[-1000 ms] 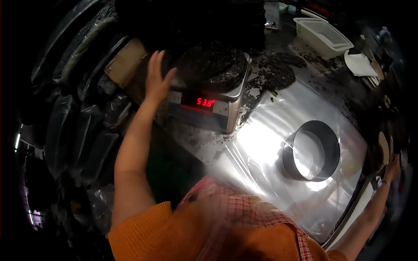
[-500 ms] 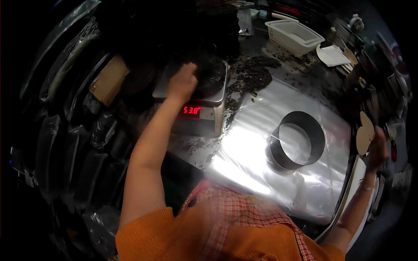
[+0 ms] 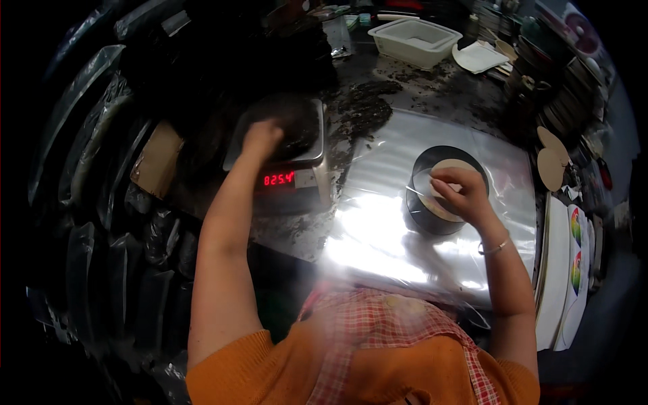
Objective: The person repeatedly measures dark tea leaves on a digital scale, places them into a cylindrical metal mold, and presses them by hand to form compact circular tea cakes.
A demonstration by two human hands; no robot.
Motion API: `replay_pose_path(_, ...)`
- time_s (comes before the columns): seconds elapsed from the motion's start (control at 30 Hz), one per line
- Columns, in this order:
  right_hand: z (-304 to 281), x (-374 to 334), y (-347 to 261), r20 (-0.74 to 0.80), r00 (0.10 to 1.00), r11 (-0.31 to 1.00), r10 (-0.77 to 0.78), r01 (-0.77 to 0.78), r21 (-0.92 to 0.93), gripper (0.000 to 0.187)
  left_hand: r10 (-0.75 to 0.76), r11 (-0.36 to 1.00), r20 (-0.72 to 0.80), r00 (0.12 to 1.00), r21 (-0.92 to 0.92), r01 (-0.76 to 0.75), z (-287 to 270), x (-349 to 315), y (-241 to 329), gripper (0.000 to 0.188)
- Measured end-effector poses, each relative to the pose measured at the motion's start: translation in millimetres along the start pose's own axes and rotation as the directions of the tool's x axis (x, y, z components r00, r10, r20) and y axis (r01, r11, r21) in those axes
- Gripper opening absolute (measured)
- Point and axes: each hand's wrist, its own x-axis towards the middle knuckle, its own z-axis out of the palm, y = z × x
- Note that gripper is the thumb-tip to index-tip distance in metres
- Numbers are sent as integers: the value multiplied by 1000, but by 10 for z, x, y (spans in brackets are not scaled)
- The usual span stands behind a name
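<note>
On the left, my left hand [image 3: 262, 138] is closed over a dark clumped mass [image 3: 295, 131] on the pan of a digital scale [image 3: 317, 160]. Shadow hides its fingertips, and whatever they grip cannot be made out. The scale's red display is lit. My right hand [image 3: 462, 194] hangs over a dark round ring [image 3: 422, 214], its thumb and fingers drawn into a pinch. Inside the ring a pale round disc [image 3: 451, 164] shows, partly covered by this hand. Whether the fingers hold anything is unclear. The ring stands on a stack of clear plastic sheets [image 3: 378, 182].
Dark crumbs [image 3: 368, 101] litter the metal table beyond the sheets. A white plastic bin [image 3: 416, 42] stands at the back. Two pale discs [image 3: 551, 169] lie at the right, near stacked white sheets [image 3: 555, 270]. Dark filled plastic bags [image 3: 81, 290] and a brown cardboard piece [image 3: 156, 160] are at the left.
My right hand has come from the pale discs at the right to the ring, where a pale disc now shows inside. My left hand stays at the scale, whose display reading has changed.
</note>
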Motion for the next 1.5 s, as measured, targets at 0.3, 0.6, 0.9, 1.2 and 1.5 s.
replay_pose_path(0.3,562,206,-535,-164,982,951,-94,137,278,78,198,473,-388,900,-766,-435,-323,-1094,2252,34)
replay_pose_path(0.6,-143,-317,-202,-170,978,976,-118,146,163,68,357,-112,-44,933,-994,-4,6,-1183,2914,51)
replay_pose_path(0.9,-247,-359,-165,-307,943,871,125,44,489,62,492,-160,-103,864,-987,-27,30,-1153,3096,48)
replay_pose_path(1.2,-501,-886,486,62,997,767,-37,68,-638,36,628,258,-557,543,-509,-821,448,-864,2842,35)
replay_pose_path(1.5,-522,-2,594,344,911,788,227,36,-614,76,824,566,407,394,-562,-604,526,-659,3047,52)
